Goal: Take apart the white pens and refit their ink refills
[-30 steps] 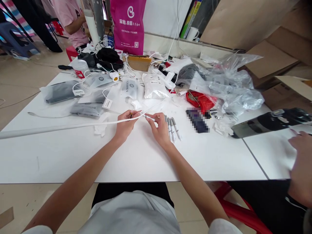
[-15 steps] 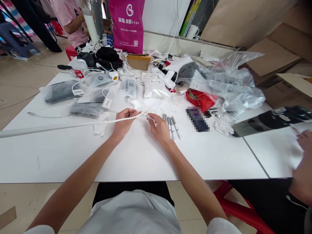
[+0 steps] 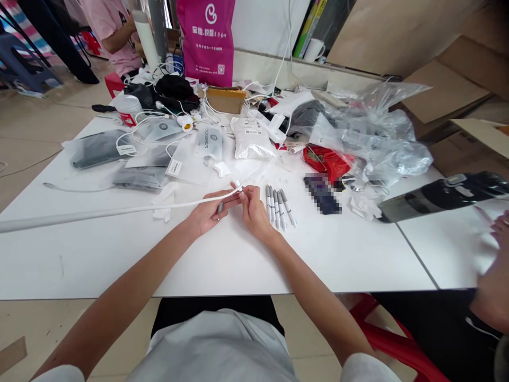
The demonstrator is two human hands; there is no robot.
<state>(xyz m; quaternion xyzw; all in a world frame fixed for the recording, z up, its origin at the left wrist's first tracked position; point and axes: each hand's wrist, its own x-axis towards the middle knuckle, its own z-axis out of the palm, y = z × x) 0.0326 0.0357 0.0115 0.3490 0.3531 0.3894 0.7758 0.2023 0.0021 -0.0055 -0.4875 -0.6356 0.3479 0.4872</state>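
Observation:
My left hand is closed around a grey pen part, which sticks out below its fingers. My right hand meets it fingertip to fingertip, pinching a small white pen part. Fingers cover the space between, so I cannot tell whether these are one pen or two pieces. Just right of my right hand, several grey-and-white pens lie side by side on the white table. A white cable crosses the view in front of my left hand.
Grey packets, a white packet and tangled cords fill the table's back. To the right are a pixelated dark object, a red bag, clear plastic and a black-and-grey device. Another person's hand rests at far right.
My hands have come together, with the left moving right and slightly down. The grey part now shows below the left fingers, and the white part stands up at the fingertips.

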